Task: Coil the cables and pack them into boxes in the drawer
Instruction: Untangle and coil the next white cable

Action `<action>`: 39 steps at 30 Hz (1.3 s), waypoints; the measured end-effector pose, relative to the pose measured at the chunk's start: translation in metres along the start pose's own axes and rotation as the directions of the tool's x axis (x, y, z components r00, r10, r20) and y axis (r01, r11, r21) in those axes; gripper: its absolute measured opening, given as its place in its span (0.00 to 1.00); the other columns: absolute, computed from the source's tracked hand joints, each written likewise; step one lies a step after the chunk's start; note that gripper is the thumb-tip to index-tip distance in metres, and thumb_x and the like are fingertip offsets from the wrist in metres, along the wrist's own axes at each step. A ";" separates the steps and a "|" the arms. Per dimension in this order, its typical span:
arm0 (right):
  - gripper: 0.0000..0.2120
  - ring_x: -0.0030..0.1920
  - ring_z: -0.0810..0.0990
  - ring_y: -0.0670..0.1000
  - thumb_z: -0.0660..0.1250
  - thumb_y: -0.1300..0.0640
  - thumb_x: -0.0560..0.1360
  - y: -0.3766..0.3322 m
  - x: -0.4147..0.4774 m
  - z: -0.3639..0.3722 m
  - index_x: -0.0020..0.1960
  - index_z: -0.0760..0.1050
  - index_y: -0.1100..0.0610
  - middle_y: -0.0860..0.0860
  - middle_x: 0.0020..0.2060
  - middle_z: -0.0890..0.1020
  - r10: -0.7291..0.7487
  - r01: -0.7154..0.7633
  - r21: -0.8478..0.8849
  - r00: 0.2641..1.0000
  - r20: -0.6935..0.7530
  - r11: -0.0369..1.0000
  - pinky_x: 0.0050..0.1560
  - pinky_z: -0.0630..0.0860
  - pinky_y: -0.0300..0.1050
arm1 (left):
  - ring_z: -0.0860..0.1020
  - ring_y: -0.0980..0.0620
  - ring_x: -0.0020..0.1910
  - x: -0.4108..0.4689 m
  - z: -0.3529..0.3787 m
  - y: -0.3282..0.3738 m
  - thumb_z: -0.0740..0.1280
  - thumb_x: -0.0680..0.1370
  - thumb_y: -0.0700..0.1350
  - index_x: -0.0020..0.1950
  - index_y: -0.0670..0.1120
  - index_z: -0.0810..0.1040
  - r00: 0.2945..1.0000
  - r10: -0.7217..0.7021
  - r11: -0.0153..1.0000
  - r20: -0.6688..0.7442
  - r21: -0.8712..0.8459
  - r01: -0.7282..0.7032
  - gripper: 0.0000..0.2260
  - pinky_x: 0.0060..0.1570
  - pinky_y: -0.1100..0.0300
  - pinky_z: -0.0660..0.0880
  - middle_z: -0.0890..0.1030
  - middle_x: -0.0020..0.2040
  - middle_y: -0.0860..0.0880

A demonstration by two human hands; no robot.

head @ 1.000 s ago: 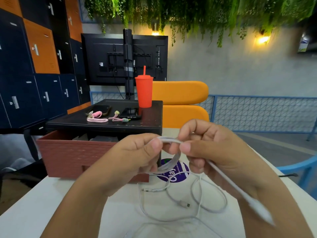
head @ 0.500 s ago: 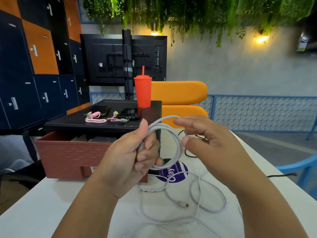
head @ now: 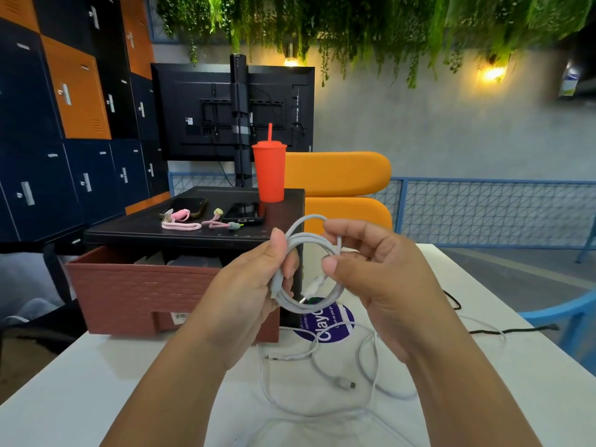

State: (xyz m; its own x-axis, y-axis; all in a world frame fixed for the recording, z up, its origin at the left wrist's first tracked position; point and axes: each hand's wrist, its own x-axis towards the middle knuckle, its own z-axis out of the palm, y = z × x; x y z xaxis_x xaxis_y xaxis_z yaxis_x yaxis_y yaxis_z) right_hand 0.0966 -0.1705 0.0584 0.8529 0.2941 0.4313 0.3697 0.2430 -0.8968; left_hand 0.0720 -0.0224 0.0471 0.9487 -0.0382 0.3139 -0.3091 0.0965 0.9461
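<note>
Over the white table (head: 96,382), between you and the reddish-brown drawer (head: 145,291), your left hand (head: 251,295) grips the left side of the coiled cable (head: 309,236), thumb up against the near side. Your right hand (head: 380,285) pinches the coil's right side between thumb and forefinger. Your left fingers are partly hidden behind the strands, and what lies inside the drawer is too dark under the black top (head: 193,233) to make out. A purple sticker (head: 338,324) is partly covered by the coil. Loose cables (head: 345,382) on the table run off the near edge of view. The coil is pale grey-white, a few round loops held upright, with one plug end hanging inside the ring.
</note>
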 end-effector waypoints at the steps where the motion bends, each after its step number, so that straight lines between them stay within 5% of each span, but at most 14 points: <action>1: 0.18 0.35 0.80 0.45 0.71 0.63 0.58 0.001 0.000 0.002 0.47 0.79 0.52 0.46 0.40 0.83 0.007 -0.007 0.006 1.000 0.008 1.000 0.39 0.78 0.37 | 0.69 0.55 0.30 -0.001 0.001 0.000 0.56 0.71 0.59 0.30 0.45 0.68 1.000 0.008 1.000 0.002 -0.006 -0.008 0.19 0.37 0.60 0.68 0.68 0.29 0.50; 5: 0.14 0.35 0.77 0.45 0.72 0.70 0.66 0.003 -0.002 0.015 0.47 0.77 0.56 0.49 0.38 0.81 0.001 -0.002 -0.149 1.000 -0.002 0.989 0.37 0.77 0.37 | 0.70 0.56 0.29 -0.001 0.002 0.001 0.56 0.72 0.57 0.27 0.47 0.69 0.998 0.059 0.993 -0.028 -0.103 -0.062 0.18 0.36 0.62 0.70 0.69 0.29 0.51; 11: 0.11 0.33 0.74 0.50 0.66 0.62 0.71 0.012 -0.005 0.029 0.45 0.67 0.48 0.57 0.39 0.79 -0.006 -0.027 -0.424 0.997 -0.077 0.905 0.35 0.71 0.45 | 0.67 0.56 0.29 0.004 0.001 -0.001 0.57 0.71 0.57 0.24 0.49 0.69 0.979 0.108 0.983 -0.171 -0.127 -0.131 0.18 0.38 0.58 0.63 0.68 0.27 0.52; 15: 0.14 0.33 0.78 0.49 0.66 0.62 0.71 0.011 -0.005 0.027 0.51 0.67 0.48 0.47 0.33 0.78 0.109 -0.137 -0.408 0.990 -0.093 0.903 0.38 0.78 0.50 | 0.66 0.56 0.28 0.005 0.001 0.000 0.57 0.70 0.58 0.23 0.51 0.69 0.953 0.175 0.982 -0.248 -0.024 -0.186 0.18 0.40 0.55 0.62 0.69 0.25 0.54; 18: 0.17 0.33 0.76 0.49 0.66 0.66 0.71 0.008 -0.006 0.024 0.53 0.68 0.49 0.51 0.30 0.76 0.187 -0.178 -0.357 0.982 -0.008 0.917 0.45 0.78 0.57 | 0.66 0.57 0.28 0.007 -0.003 -0.002 0.58 0.73 0.60 0.24 0.52 0.69 0.933 0.192 0.980 -0.304 0.011 -0.198 0.20 0.43 0.51 0.61 0.69 0.25 0.55; 22: 0.28 0.31 0.75 0.45 0.69 0.66 0.71 0.001 -0.010 0.022 0.64 0.63 0.47 0.50 0.30 0.76 0.246 -0.190 -0.330 0.960 0.137 0.925 0.38 0.76 0.42 | 0.66 0.57 0.28 0.008 -0.002 -0.008 0.59 0.75 0.62 0.26 0.52 0.69 0.900 0.207 0.978 -0.385 0.076 -0.192 0.21 0.42 0.54 0.64 0.68 0.26 0.56; 25: 0.42 0.31 0.75 0.44 0.70 0.66 0.70 -0.006 -0.013 0.021 0.72 0.51 0.39 0.51 0.32 0.76 0.206 -0.127 -0.357 0.959 0.194 0.926 0.36 0.74 0.35 | 0.63 0.60 0.26 0.006 0.004 -0.010 0.55 0.76 0.58 0.31 0.48 0.67 0.856 0.294 0.946 -0.425 0.260 -0.196 0.19 0.31 0.67 0.65 0.66 0.29 0.51; 28: 0.31 0.29 0.73 0.43 0.70 0.66 0.70 -0.016 -0.013 0.013 0.63 0.65 0.42 0.48 0.31 0.77 0.052 0.009 -0.431 0.990 0.129 0.902 0.32 0.72 0.32 | 0.63 0.58 0.27 0.006 -0.003 -0.007 0.54 0.76 0.58 0.31 0.47 0.66 0.857 0.304 0.935 -0.417 0.304 -0.184 0.20 0.32 0.64 0.64 0.66 0.29 0.50; 33: 0.13 0.31 0.74 0.48 0.70 0.65 0.69 -0.023 -0.011 -0.003 0.38 0.71 0.49 0.49 0.33 0.79 -0.297 0.225 -0.530 0.954 -0.052 0.817 0.34 0.72 0.38 | 0.65 0.54 0.27 0.003 -0.019 0.005 0.58 0.75 0.57 0.25 0.48 0.71 0.970 0.148 0.981 -0.193 -0.094 -0.168 0.21 0.38 0.56 0.65 0.67 0.26 0.51; 36: 0.11 0.33 0.75 0.49 0.70 0.64 0.69 -0.016 -0.008 -0.002 0.35 0.71 0.53 0.48 0.33 0.79 -0.440 0.263 -0.604 0.883 -0.165 0.752 0.36 0.72 0.42 | 0.65 0.56 0.24 -0.001 -0.014 0.008 0.57 0.76 0.55 0.27 0.47 0.71 0.990 0.129 0.917 0.057 -0.388 -0.097 0.20 0.32 0.62 0.72 0.66 0.27 0.52; 39: 0.12 0.32 0.76 0.48 0.69 0.66 0.70 -0.009 -0.006 0.003 0.38 0.74 0.50 0.46 0.32 0.80 -0.433 0.233 -0.563 0.866 -0.251 0.793 0.36 0.73 0.40 | 0.65 0.57 0.24 -0.002 -0.006 0.008 0.57 0.74 0.56 0.28 0.47 0.72 0.979 0.114 0.864 0.168 -0.503 -0.014 0.19 0.32 0.64 0.72 0.67 0.27 0.52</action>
State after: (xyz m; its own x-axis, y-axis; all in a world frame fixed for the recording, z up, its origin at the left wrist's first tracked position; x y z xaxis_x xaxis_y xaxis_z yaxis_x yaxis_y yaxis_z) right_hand 0.0877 -0.1718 0.0639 0.6710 -0.0824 0.7368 0.6994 -0.2596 -0.6659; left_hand 0.0684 -0.0161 0.0535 0.8827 -0.1935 0.4282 -0.2469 0.5843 0.7731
